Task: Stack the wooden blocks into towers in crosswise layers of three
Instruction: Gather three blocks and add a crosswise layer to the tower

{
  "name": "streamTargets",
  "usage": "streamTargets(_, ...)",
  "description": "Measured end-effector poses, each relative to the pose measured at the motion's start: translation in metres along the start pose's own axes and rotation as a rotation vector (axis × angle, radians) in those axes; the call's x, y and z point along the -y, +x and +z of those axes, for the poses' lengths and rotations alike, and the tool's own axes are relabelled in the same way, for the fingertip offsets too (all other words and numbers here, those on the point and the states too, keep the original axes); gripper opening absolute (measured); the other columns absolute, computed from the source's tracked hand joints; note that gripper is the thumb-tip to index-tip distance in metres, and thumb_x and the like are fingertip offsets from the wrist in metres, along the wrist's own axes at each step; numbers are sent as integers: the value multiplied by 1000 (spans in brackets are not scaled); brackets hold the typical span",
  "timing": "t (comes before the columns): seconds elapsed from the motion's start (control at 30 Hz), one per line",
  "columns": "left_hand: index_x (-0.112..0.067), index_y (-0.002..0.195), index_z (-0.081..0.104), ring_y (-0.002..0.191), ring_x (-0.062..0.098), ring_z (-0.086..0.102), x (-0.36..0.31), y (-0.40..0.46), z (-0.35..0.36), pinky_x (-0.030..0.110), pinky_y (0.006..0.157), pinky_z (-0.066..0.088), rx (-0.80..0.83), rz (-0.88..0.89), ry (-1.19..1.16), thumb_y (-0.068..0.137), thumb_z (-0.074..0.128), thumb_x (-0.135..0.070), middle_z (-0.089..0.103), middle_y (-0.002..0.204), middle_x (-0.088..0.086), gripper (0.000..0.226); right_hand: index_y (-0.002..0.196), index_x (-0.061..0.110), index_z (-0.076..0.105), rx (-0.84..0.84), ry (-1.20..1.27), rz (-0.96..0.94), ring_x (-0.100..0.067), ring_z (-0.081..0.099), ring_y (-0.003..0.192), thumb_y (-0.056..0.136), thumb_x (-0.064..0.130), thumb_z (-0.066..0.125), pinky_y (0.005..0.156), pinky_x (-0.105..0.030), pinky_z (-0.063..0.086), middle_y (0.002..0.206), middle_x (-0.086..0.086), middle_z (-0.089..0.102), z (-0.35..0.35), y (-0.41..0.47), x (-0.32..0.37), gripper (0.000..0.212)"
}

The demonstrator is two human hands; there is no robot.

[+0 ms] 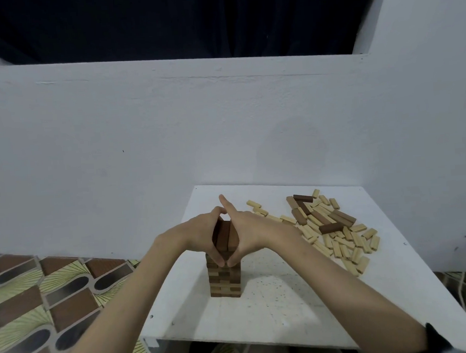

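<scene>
With our left hand (200, 237) and right hand (250, 234) we press flat from both sides on the top dark layer (226, 235) of the tower (224, 275), thumbs meeting in front, fingers mostly straight, nothing clenched. If one palm pushes harder, the tower under our hands may lean or fall. The spare blocks (336, 232) lie well right of the grip.

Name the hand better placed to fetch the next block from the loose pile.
Right. The right hand is nearer the scattered pile of pale and dark wooden blocks; the left hand, pressing the layered wooden tower, could steady it.
</scene>
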State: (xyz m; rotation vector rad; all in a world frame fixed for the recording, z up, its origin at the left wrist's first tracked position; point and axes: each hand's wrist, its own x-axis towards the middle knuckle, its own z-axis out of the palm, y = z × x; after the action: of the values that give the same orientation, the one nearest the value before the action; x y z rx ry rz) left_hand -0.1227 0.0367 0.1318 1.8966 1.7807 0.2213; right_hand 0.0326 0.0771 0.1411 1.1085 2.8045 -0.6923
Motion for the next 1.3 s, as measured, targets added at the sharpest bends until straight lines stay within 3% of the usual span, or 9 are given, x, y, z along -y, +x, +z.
streamTargets(0.17,-20,139,22,107,18,55,0,0,1,30,87,51,-19,8,-9,55,90,-23,52,123,-3,108,147,29,-25,12,40,13,-19,57,81,65,23,87,74,-40,57,103,-2,54,-2,1,2,139)
streamTargets(0.3,-20,138,24,106,17,56,1,1,2,31,88,52,-21,8,-8,55,90,-24,53,121,-4,106,147,29,-24,22,46,19,-18,55,80,65,20,87,73,-40,57,116,-9,56,-3,2,3,139)
streamTargets(0.77,-18,125,30,99,16,55,-2,0,3,25,79,50,-25,1,-38,55,90,-23,54,109,-5,93,146,34,-25,-1,40,2,-27,58,101,63,27,88,82,-42,54,124,-9,52,1,2,0,140)
streamTargets(0.87,-20,124,31,106,17,53,0,1,4,30,86,51,-28,10,-26,53,91,-26,52,119,-3,94,145,35,-26,0,33,-1,-27,55,111,62,28,89,87,-43,52,134,-7,47,1,2,0,142)
streamTargets(0.97,-23,142,21,132,16,33,6,-1,-3,35,106,39,-30,14,-36,52,91,-35,32,144,-7,115,145,33,-28,9,23,2,-27,38,133,62,29,89,101,-43,43,152,-5,29,-6,-2,0,144)
streamTargets(1.07,-25,145,19,135,7,24,7,-13,-16,28,110,26,-85,16,-218,50,80,-63,27,143,-14,120,144,30,-30,13,49,9,-25,26,142,61,33,89,109,-39,34,158,-6,18,-19,-10,-7,145)
streamTargets(1.13,-25,140,30,129,3,31,8,-18,-20,24,106,26,-245,21,-361,59,62,-76,35,135,-17,101,147,29,-25,2,137,18,-21,21,144,62,35,88,111,-36,27,159,-2,16,-30,-17,-15,142)
streamTargets(1.23,-20,131,42,128,9,40,14,-13,-9,24,101,30,-528,-8,-667,93,33,-55,46,130,-10,53,152,30,-10,-82,376,34,-13,23,143,68,47,80,108,-30,24,157,7,21,-38,-25,-26,125)
streamTargets(1.3,-16,132,43,132,15,39,19,-7,6,30,107,29,-592,-33,-923,98,18,-51,47,134,-3,55,153,27,4,-195,600,28,-11,25,142,70,58,69,110,-32,26,155,6,26,-32,-26,-25,110)
